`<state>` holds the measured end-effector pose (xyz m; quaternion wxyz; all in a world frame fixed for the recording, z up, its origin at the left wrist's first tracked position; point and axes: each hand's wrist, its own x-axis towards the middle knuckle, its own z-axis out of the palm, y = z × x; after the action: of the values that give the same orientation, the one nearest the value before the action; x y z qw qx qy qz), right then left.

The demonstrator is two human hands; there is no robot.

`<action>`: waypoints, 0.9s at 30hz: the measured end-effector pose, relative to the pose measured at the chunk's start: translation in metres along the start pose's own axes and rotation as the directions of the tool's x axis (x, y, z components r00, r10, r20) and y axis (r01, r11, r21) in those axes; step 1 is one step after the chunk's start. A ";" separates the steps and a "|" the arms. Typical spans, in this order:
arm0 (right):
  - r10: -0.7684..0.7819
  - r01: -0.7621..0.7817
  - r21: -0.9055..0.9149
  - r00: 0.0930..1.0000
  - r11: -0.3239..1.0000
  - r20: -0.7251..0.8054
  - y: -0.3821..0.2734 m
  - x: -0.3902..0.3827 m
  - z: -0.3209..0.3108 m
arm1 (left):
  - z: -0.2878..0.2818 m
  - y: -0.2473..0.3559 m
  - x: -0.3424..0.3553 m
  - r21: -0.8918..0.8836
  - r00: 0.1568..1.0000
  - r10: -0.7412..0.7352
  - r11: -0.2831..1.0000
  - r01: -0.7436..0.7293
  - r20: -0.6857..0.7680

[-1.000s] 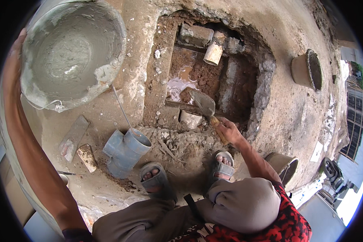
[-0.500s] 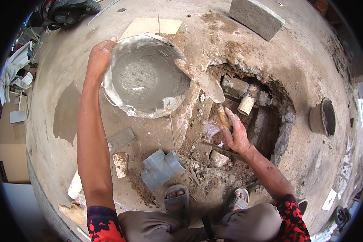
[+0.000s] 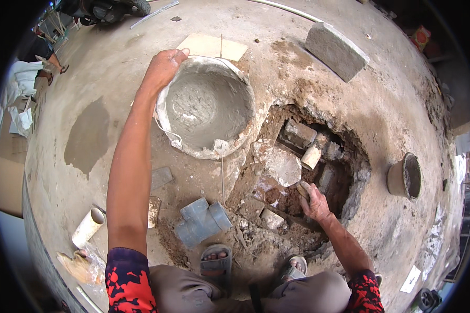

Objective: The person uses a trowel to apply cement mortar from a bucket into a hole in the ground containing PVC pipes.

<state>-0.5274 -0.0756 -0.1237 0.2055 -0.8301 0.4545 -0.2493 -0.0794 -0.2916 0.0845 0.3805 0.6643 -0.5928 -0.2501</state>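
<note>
My left hand [image 3: 167, 67] is closed on the far-left rim of a round bucket [image 3: 162, 109] crusted with dried mortar. Wet grey mortar [image 3: 209, 107] lines its inside. In my right hand [image 3: 316, 202] is the handle of a trowel, mostly covered by my fingers. The broad trowel blade [image 3: 283, 166] is over the left edge of a broken-out hole in the floor, right of the bucket. Whether fresh mortar lies on the blade I cannot tell. Inside the hole, a short cream pipe end [image 3: 312, 157] and a brick-like block [image 3: 300, 133] sit just beyond the blade.
A grey pipe tee [image 3: 202, 223] lies before my left foot, a white pipe piece [image 3: 89, 227] farther left. A concrete block [image 3: 337, 51] rests at the back right, a small pot [image 3: 403, 177] at the right. Behind the bucket lies a flat board [image 3: 214, 46]. Someone's legs [image 3: 49, 57] show far left.
The trowel has moved from beside the bucket's rim toward me, and its blade now faces up broadly over the hole's edge. My left hand still grips the bucket. The whole view has shifted.
</note>
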 end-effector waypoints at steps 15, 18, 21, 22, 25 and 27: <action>0.399 -0.464 0.250 0.877 0.850 0.269 -0.093 0.067 -0.065 | 0.025 0.023 -0.025 0.195 0.996 0.090 0.976 -0.092 0.022; 0.151 -0.152 -0.007 0.970 0.988 0.193 -0.117 0.086 -0.073 | 0.034 0.032 -0.023 0.280 0.987 0.153 0.947 -0.158 0.042; 0.114 -0.076 -0.186 0.972 0.980 0.207 -0.137 0.098 -0.068 | 0.030 0.038 -0.024 0.306 0.991 0.122 0.943 -0.132 0.051; 0.022 0.017 -0.220 0.985 0.975 0.170 -0.133 0.098 -0.063 | 0.029 0.038 -0.024 0.270 0.991 0.131 0.953 -0.136 0.036; 0.070 -0.001 -0.284 0.970 0.959 0.231 -0.131 0.112 -0.071 | 0.027 0.031 -0.033 0.232 0.991 0.135 0.964 -0.134 0.010; 0.041 0.103 -0.399 0.941 0.911 0.336 -0.118 0.124 -0.075 | 0.038 0.042 -0.045 0.291 0.991 0.134 0.947 -0.137 0.030</action>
<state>-0.4381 -0.1307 0.0312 0.0973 -0.8920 0.4414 -0.0057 -0.1418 -0.2554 0.0904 0.2915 0.6698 -0.6692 -0.1361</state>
